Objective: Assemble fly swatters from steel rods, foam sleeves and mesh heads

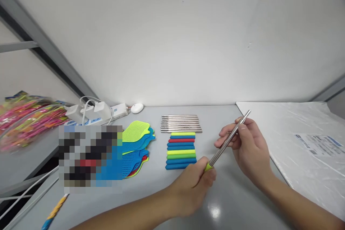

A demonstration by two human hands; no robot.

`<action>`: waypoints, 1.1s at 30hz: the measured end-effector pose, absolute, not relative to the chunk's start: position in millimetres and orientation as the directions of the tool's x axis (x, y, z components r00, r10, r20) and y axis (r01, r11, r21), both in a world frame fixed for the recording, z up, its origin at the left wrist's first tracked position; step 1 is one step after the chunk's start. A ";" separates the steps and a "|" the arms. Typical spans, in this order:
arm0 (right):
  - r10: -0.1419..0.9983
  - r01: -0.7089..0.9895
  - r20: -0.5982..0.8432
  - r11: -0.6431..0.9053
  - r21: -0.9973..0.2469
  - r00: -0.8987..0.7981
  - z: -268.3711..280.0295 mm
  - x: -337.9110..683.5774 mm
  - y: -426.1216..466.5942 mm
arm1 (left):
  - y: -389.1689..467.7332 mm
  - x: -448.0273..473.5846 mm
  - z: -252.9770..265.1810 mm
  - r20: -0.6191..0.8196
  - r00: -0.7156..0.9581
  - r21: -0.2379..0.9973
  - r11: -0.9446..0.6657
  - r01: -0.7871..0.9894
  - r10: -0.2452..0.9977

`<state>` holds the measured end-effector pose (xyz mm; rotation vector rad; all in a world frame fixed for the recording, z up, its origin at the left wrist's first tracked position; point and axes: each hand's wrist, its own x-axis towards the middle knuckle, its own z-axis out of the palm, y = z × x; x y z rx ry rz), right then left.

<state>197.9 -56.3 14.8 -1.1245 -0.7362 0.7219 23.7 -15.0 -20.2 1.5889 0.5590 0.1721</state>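
Plainly, the left hand (195, 185) clamps one lime handle (208, 167), the right hand (250, 147) one metal rod (226, 142), near nine coloured handles (181, 152)

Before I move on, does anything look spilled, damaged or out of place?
Small marks break the plain wall, and a pixelated block at left hides part of the table and mesh paddles. Nothing looks spilled.

The left hand (192, 187) hides most of the yellow-green tubular grip (208, 167), and a coarse pixelated patch (86, 154) covers part of the blue perforated paddles (130, 162).
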 end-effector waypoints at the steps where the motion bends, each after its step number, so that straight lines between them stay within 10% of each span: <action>1: 0.819 -0.136 0.147 0.263 -0.955 0.554 13.5 198.6 -57.1 | -15.3 23.4 -20.1 -0.214 0.865 0.968 -0.023 0.251 0.454; 10: 0.918 0.004 0.281 0.292 -0.956 0.279 -3.2 191.3 -66.1 | -15.0 20.2 -11.6 -0.193 0.883 0.952 -0.138 0.274 0.428; 22: 0.989 0.032 -0.086 -0.090 -0.995 0.116 -7.1 195.2 -60.9 | -10.5 19.0 -14.7 -0.196 0.898 0.972 -0.039 0.230 0.395; 33: 0.890 -0.448 -0.179 0.031 -0.894 0.419 -9.8 223.9 -27.9 | -15.8 14.5 -33.5 0.114 0.819 0.982 0.060 -0.178 0.563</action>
